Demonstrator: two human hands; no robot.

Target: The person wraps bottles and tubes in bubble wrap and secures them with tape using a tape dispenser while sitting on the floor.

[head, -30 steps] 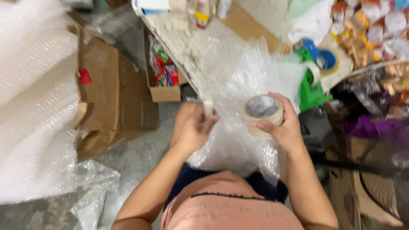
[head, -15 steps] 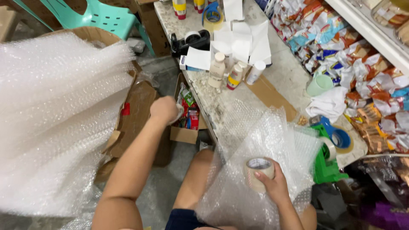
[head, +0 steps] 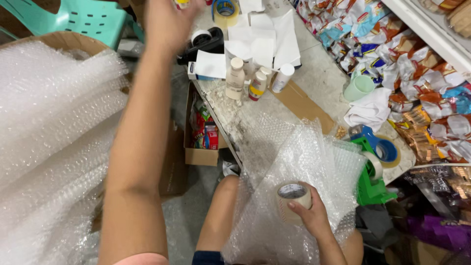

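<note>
- Right hand (head: 308,216), lower centre of frame: fingers curled round tape roll (head: 293,198), thumb on the near side, roll held upright with its core open to the camera.
- Roll rests against crumpled bubble wrap (head: 294,157) that spills from the table edge down to the lap.
- Handling, as judged: roll light and stiff, outer face smooth, grip best across the rim or through the core; wrap very light, limp, slippery, best pinched at an edge.
- Left hand (head: 169,19), top of frame, left of centre: raised over the table, blurred; fingers look loosely bent, nothing seen in them, exact pose cannot tell.
- Just beyond left hand: black dispenser (head: 208,41), yellow tape (head: 226,11), white papers (head: 260,41).
- Mid-table: small bottles (head: 252,78) standing on the table (head: 319,83).
- Right of frame: green cup (head: 359,87), white cloth (head: 369,110), green dispenser (head: 372,172), snack packets (head: 387,54).
- Left of frame: large bubble roll (head: 49,147); open carton (head: 203,130) below table edge.
</note>
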